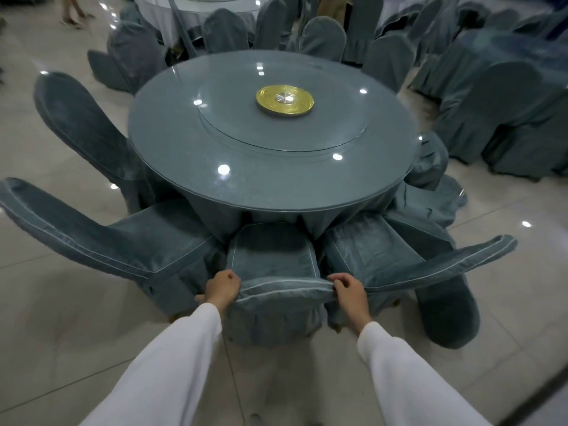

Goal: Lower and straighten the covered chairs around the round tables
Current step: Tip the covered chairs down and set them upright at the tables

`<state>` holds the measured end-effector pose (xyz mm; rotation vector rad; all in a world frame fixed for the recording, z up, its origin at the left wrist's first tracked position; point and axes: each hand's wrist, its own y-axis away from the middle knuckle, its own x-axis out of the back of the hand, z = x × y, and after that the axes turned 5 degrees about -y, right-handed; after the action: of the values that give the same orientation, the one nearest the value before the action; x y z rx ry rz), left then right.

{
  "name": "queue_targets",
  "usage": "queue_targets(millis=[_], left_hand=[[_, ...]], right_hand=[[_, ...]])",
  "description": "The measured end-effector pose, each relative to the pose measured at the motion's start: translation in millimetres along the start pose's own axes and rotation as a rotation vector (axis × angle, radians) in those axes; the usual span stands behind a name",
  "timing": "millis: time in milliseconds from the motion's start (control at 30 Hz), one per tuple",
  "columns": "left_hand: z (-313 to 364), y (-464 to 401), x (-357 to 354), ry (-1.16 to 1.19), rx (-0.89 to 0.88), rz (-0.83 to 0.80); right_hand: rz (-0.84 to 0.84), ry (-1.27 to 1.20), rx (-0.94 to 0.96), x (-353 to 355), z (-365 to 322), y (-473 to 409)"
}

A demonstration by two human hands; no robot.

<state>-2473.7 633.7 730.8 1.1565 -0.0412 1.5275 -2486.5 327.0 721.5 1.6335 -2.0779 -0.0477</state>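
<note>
Head view | step: straightening the covered chair (273, 265) at bottom centre, tucked against the round tabletop (270, 167) | grip: left hand (222, 289) and right hand (349, 292) curled round its backrest top | next, I reckon: square it between neighbours.

pale tiled floor (61, 318), round table (172, 142) and covered chairs (272, 256) standing on it

Floor: I see shiny pale tiles (76, 318) with little white light spots on them.
Far back: I see another round table with a white cloth (196, 13).
Top left: I see someone's legs (72, 10), I think walking; it is blurry there.
</note>
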Motion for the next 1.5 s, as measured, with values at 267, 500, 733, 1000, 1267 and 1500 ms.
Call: queue_targets(millis=[267,500,733,1000,1267,1500], left_hand=[[99,21,-34,-0.281,-0.215,-0.15],[200,56,-127,-0.102,-0.454,-0.311],[317,99,-235,0.094,-0.454,-0.242],[426,135,-334,0.047,-0.536,-0.274],[508,121,-414,0.042,-0.532,-0.35],[583,79,-488,0.063,-0.451,-0.43]], right_hand=[[-0.198,0.141,0.059,67,-7,-5],[-0.203,0.06,-0.09,186,23,-36],[-0.221,0.042,-0.201,334,63,-70],[-0.016,-0.046,-0.243,470,89,-115],[0.02,-0.066,-0.281,543,110,-181],[0.046,-0.056,-0.348,581,114,-260]])
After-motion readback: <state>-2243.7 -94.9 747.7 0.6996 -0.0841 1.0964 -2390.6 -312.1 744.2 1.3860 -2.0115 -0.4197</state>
